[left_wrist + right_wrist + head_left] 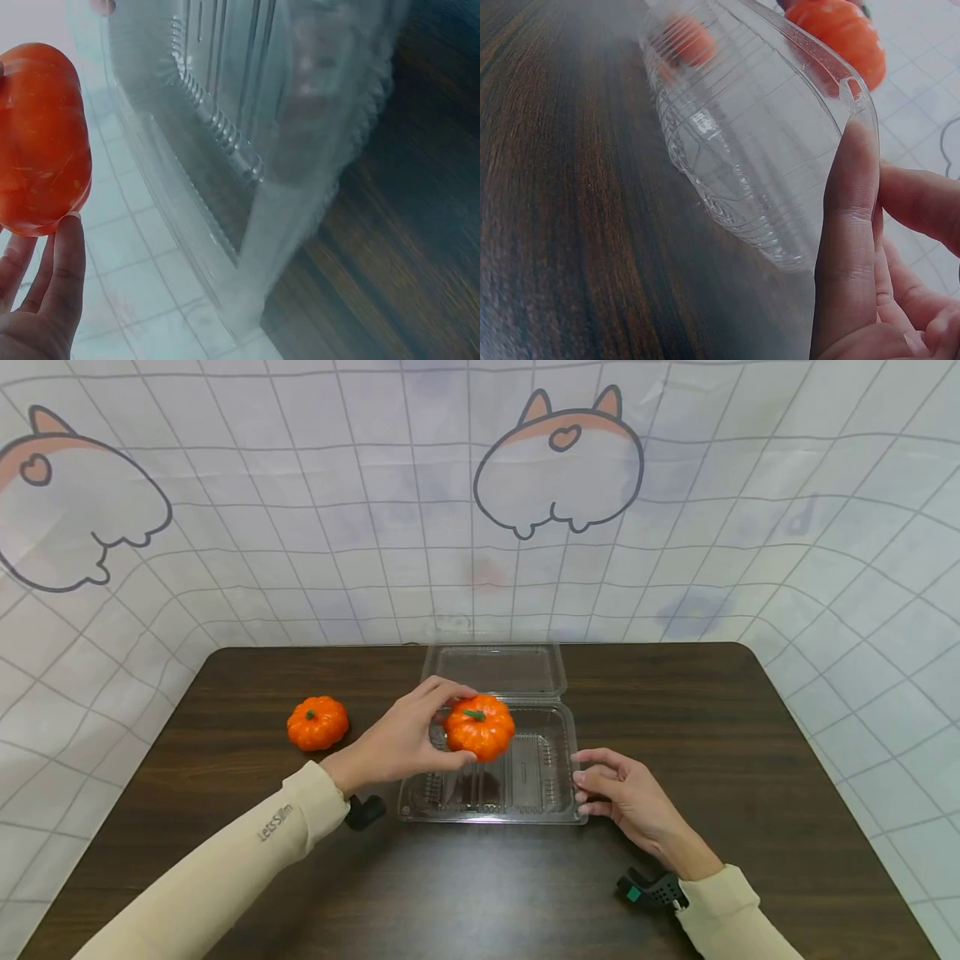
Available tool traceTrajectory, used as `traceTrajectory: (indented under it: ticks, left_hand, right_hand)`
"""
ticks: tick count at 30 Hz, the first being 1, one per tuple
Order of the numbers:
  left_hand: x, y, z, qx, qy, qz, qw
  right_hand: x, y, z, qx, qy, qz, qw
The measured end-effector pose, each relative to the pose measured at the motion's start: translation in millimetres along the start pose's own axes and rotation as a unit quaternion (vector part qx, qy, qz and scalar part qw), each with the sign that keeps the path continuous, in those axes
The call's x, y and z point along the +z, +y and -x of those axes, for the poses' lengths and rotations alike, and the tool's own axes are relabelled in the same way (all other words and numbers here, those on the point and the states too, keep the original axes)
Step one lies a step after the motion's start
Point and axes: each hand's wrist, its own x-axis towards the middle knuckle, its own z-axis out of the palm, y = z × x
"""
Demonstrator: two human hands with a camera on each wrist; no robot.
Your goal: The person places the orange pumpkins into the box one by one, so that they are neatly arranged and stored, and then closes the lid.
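Observation:
In the head view, my left hand (405, 735) holds a small orange pumpkin (482, 731) with a green stem, thumb at its near side and fingers at its far side. The pumpkin is above the left part of a clear plastic clamshell container (525, 817), whose hinged lid (495, 670) lies open toward the back. At the container's right side, my right hand (633, 802) pinches the rim. The right wrist view shows a digit (851, 225) against the rim near a small tab. In the left wrist view, fingertips support the pumpkin (41, 142) from below.
A second orange pumpkin (318, 723) sits on the dark wooden table (480, 893), left of the container and beyond my left forearm. Behind the table hangs a white gridded cloth (360, 527) with cartoon prints. A dark wrist device (652, 889) is on my right wrist.

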Motion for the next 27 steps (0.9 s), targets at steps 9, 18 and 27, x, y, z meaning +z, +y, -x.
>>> traceTrajectory:
  ticks: [9,18,27]
  left_hand:
    - [12.3,6.1,-10.8,0.010,-0.017,0.022,0.9996]
    - [28.4,5.6,-16.5,0.004,-0.023,0.030,0.9993]
    - [39.0,10.3,-15.5,-0.007,-0.030,0.027,0.9992]
  right_hand:
    - [0.6,1.7,0.2,-0.001,0.005,0.003,1.0000]
    - [1.4,1.7,0.2,0.000,0.005,0.006,1.0000]
    - [1.3,2.0,-0.6,0.008,0.004,0.002,1.0000]
